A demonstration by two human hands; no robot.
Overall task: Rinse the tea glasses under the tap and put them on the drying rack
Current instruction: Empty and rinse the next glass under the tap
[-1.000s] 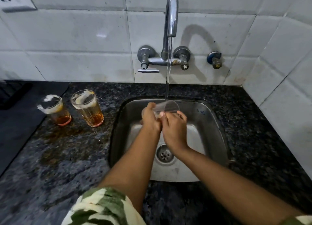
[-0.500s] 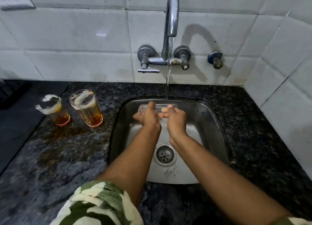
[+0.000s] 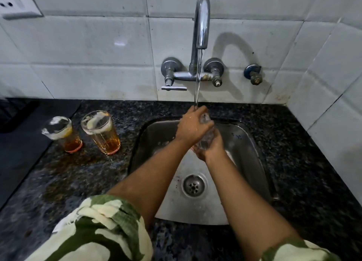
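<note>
Over the steel sink (image 3: pixel 246 143) both my hands hold one clear tea glass (image 3: pixel 206 137) under the running tap (image 3: pixel 200 23). My left hand (image 3: pixel 193 125) covers the glass from above, and the water stream lands on its fingers. My right hand (image 3: pixel 212 147) cups the glass from below and behind. Most of the glass is hidden between the hands. Two more tea glasses stand on the counter left of the sink, one (image 3: pixel 101 132) nearer the sink and one (image 3: pixel 62 134) further left, both with amber tea at the bottom and foam near the rim.
Dark speckled granite counter (image 3: pixel 78 182) surrounds the sink, with a brown spill under the two glasses. A black mat or surface (image 3: pixel 23 143) lies at far left. White tiled walls rise behind and to the right. The sink drain (image 3: pixel 193 185) sits near the front.
The glass has turned from lying sideways between both hands. My left hand has moved over its top and up into the stream, and my right hand has dropped beneath it.
</note>
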